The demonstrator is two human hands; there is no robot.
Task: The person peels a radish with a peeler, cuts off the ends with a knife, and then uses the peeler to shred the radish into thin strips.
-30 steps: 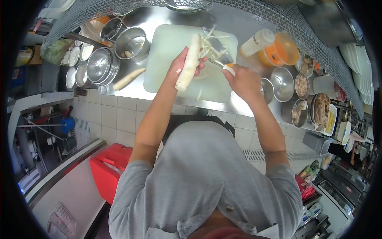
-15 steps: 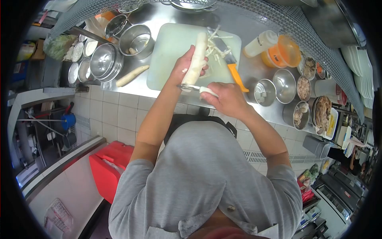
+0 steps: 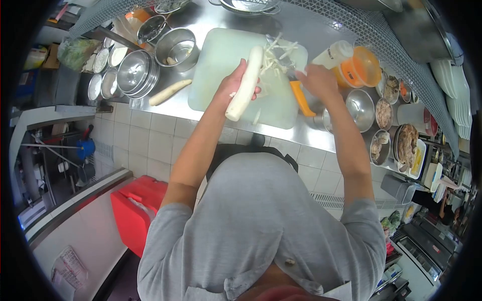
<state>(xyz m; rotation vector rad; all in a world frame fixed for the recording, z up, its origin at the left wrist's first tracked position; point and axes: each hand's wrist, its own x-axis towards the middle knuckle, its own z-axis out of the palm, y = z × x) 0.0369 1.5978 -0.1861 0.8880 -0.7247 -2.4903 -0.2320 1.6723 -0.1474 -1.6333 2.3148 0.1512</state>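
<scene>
My left hand is wrapped round a peeled white daikon, held slanting above the pale green cutting board. My right hand is closed at the board's right edge, over the knife with the orange handle. A bit of white shows at its fingertips, apparently the peeler, mostly hidden by the fingers. Pale peelings lie in a heap at the board's far right, partly over the knife blade. One peel strip is at the near edge. Another daikon lies on the steel counter, left of the board.
A steel pot and stacked steel bowls stand on the left. A squeeze bottle, an orange tub, a steel bowl and several food containers line the right. A red bin stands below left.
My right hand has moved away from the daikon's near end, up and right to the peelings and knife. The daikon's near end now looks bare and white. My left hand keeps its hold.
</scene>
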